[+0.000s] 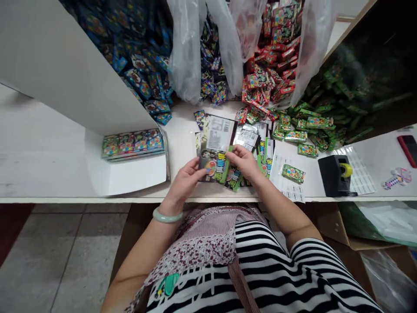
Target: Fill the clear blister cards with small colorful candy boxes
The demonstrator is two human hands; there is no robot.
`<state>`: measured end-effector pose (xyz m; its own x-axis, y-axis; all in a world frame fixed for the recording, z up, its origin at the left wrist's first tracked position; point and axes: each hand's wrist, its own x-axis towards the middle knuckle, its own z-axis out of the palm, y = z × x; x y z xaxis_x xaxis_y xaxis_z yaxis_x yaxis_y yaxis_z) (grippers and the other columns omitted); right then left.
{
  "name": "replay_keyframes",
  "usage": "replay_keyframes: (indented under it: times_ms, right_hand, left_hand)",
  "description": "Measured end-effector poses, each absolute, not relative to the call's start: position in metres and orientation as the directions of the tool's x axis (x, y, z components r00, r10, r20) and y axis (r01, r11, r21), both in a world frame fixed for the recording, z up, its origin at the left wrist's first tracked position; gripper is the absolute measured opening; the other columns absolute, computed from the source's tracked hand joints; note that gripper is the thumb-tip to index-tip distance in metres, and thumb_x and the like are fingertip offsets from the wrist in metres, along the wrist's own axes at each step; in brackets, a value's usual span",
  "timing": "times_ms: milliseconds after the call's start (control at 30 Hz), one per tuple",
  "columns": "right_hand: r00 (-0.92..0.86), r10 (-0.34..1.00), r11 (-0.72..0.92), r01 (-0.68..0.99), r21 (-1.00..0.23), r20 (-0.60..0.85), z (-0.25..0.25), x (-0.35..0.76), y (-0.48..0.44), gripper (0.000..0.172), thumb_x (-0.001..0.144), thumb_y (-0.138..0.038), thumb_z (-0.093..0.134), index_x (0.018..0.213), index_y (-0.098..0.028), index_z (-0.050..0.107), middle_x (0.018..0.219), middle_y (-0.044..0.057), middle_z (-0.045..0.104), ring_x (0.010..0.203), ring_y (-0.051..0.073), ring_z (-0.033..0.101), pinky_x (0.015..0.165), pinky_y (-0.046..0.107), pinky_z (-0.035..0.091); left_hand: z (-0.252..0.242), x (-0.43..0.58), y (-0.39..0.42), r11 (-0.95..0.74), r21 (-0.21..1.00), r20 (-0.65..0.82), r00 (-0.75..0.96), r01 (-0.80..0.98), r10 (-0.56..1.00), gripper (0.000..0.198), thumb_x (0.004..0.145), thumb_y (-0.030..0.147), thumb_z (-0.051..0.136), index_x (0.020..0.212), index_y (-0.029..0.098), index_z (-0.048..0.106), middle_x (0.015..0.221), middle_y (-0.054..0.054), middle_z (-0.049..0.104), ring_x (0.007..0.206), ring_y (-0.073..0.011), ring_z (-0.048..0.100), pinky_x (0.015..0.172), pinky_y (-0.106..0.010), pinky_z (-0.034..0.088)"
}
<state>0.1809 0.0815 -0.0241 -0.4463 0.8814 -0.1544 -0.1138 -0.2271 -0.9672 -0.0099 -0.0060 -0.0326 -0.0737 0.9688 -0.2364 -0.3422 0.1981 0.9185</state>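
Note:
A flat printed packet (219, 145), pale with a barcode at the top and dark with bright lettering below, is held just above the table's front edge. My left hand (185, 180) pinches its lower left edge, thumb on top. At its right edge, my right hand (243, 161) closes thumb and fingers on the same packet. Similar packets (267, 156) lie overlapped beneath and right of my right hand. Behind them rest loose small red boxes (257, 108) and green boxes (296, 136). The undersides of both hands' fingers are hidden.
An open white carton (137, 174) with a row of small boxes (133, 144) lies left. Heaps of blue boxes (146, 82), purple packs (213, 82) and red boxes stand behind, among plastic bags (185, 52). At right are a tape dispenser (335, 176), sticker sheets (360, 174) and a red phone-like object (408, 150).

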Motion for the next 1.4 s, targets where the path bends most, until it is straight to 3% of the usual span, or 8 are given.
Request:
replay_keyframes:
  times_ms: [167,333,433,567,667,933,1233,1400]
  right_hand:
    - [-0.488,0.840,-0.297,-0.044,-0.954,-0.239,-0.032,0.200,0.063,0.049,0.067,-0.058,0.080,0.068,-0.024,0.044,0.056,-0.009,0.044,0.052,0.010,0.046,0.052,0.025,0.044]
    - [-0.647,0.689,-0.358,0.088,-0.930,-0.327,-0.037,0.209,0.047,0.042,0.068,-0.052,0.081,0.085,-0.023,0.056,0.076,-0.003,0.065,0.064,0.014,0.062,0.057,0.028,0.052]
    - [-0.529,0.819,-0.247,0.024,-0.969,-0.222,-0.029,0.214,0.050,0.050,0.073,-0.044,0.080,0.112,-0.026,0.054,0.095,0.000,0.070,0.081,0.016,0.068,0.071,0.031,0.056]
    - [-0.354,0.932,-0.059,0.061,-0.996,-0.077,-0.018,0.217,0.052,0.063,0.079,-0.042,0.074,0.132,-0.032,0.042,0.093,0.000,0.066,0.080,0.018,0.067,0.074,0.035,0.057]
    - [-0.419,0.906,-0.016,0.107,-0.994,-0.060,-0.016,0.215,0.045,0.053,0.083,-0.043,0.070,0.129,-0.032,0.048,0.088,0.000,0.065,0.072,0.017,0.065,0.067,0.035,0.056]
    - [-0.446,0.895,0.113,0.197,-0.974,0.014,0.001,0.222,0.056,0.032,0.089,-0.042,0.066,0.117,-0.028,0.059,0.074,-0.003,0.060,0.058,0.014,0.053,0.055,0.030,0.047]
    - [-0.484,0.875,0.138,0.249,-0.959,0.000,-0.010,0.221,0.054,0.022,0.093,-0.046,0.061,0.095,-0.025,0.066,0.079,0.000,0.064,0.068,0.016,0.058,0.061,0.032,0.049]
    - [-0.519,0.855,0.124,0.162,-0.979,0.022,0.005,0.216,0.064,0.021,0.087,-0.043,0.067,0.081,-0.023,0.061,0.087,0.003,0.065,0.084,0.018,0.061,0.071,0.033,0.051]
  left_hand:
    - [-0.035,-0.010,-0.018,0.359,0.863,-0.348,0.097,-0.356,0.932,0.055,0.071,0.036,0.088,0.119,0.018,0.069,0.107,-0.006,0.075,0.095,-0.0208,0.071,0.086,-0.032,0.059]
    - [-0.039,-0.005,0.001,0.088,0.928,-0.164,-0.184,-0.362,0.969,0.058,0.084,0.035,0.076,0.137,0.026,0.055,0.109,-0.004,0.070,0.085,-0.0115,0.067,0.073,-0.022,0.056]
    - [-0.040,0.003,0.005,-0.002,0.956,-0.045,-0.153,-0.292,0.987,0.063,0.086,0.035,0.073,0.144,0.031,0.049,0.109,-0.004,0.068,0.082,-0.0104,0.066,0.070,-0.021,0.057]
    - [-0.037,0.003,-0.005,-0.046,0.981,0.040,-0.035,-0.190,0.999,0.054,0.090,0.040,0.068,0.141,0.033,0.053,0.126,-0.008,0.064,0.104,-0.0184,0.067,0.082,-0.030,0.061]
    - [-0.033,-0.005,-0.014,-0.084,0.989,0.083,-0.014,-0.118,0.996,0.049,0.090,0.040,0.067,0.137,0.031,0.057,0.125,-0.009,0.064,0.106,-0.0197,0.066,0.084,-0.031,0.060]
    - [-0.022,-0.003,-0.017,-0.069,0.997,0.069,0.011,-0.016,0.998,0.062,0.089,0.034,0.069,0.146,0.031,0.043,0.102,-0.003,0.063,0.067,-0.0071,0.058,0.065,-0.021,0.054]
    - [-0.016,0.003,-0.019,-0.136,0.969,0.170,-0.157,0.208,0.973,0.020,0.097,0.039,0.055,0.095,0.021,0.065,0.078,0.001,0.063,0.067,-0.0106,0.058,0.064,-0.026,0.051]
    - [-0.010,0.007,-0.008,-0.090,0.995,0.098,-0.213,0.047,0.972,0.020,0.088,0.036,0.068,0.078,0.019,0.064,0.080,-0.001,0.067,0.079,-0.0133,0.063,0.076,-0.030,0.054]
